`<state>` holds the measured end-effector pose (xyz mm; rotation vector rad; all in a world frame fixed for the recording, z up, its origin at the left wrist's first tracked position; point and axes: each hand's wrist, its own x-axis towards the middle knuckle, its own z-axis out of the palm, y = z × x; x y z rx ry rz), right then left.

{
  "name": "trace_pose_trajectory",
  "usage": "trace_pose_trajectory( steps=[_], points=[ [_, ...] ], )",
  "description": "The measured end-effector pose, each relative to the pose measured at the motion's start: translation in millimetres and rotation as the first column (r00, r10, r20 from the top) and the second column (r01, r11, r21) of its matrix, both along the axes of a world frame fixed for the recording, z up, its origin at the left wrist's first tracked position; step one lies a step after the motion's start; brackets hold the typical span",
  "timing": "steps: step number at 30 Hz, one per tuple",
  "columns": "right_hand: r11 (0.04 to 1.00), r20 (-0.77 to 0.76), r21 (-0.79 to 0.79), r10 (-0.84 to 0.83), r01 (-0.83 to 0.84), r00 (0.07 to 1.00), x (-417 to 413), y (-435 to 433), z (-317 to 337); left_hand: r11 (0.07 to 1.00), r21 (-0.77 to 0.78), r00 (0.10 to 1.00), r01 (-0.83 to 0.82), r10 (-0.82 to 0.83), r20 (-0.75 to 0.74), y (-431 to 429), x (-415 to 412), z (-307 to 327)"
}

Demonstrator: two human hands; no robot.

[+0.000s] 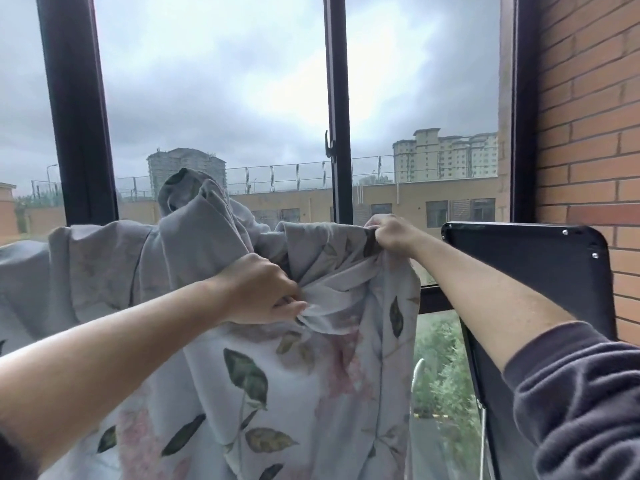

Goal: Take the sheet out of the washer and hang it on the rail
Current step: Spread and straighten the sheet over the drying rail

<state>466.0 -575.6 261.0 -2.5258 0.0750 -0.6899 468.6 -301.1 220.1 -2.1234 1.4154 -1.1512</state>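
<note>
Nearest the viewer, two bare forearms are reaching forward and upward, the right one emerging from a pushed-up dark grey sleeve [585, 403]. The left hand [258, 289] is pinching a twisted, bunched fold of the sheet [277, 393] in closed fingers, at about chest height. Higher and a little further off, the right hand [391, 233] is clenching the sheet's top edge in a fist, holding it where the cloth is folding over what appears to be the rail; the rail itself is hidden under the fabric.

The sheet, pale grey with green leaves and faded pink flowers, is already out of the washer and is hanging down in front of the person, with more of it draping away to the left and one lump standing up above the line.

It looks soft and limp, probably damp and heavier than it seems, so it is likely to sag and slide. Gripping along the top hem and spreading outward seems wisest.

To the right is a black panel [526, 268] with screws, then a brick wall [588, 116]. Beyond, dark window frames [337, 98] are framing buildings and cloudy sky.
</note>
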Motion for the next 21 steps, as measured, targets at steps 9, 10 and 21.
trace_pose_trajectory(
  steps=[9,10,21],
  points=[
    [0.976,0.346,0.13,0.119,-0.173,0.931,13,55,51,0.841,-0.473,0.942,-0.263,0.329,0.06,-11,6,56],
    [0.973,0.264,0.087,0.186,-0.215,0.946,19,62,52,0.799,-0.503,0.93,-0.33,0.366,-0.029,-6,10,63],
    [0.834,-0.018,-0.46,0.335,-0.305,0.942,48,112,27,0.497,-0.554,0.688,-0.668,0.128,-0.714,82,37,71]
  ],
)
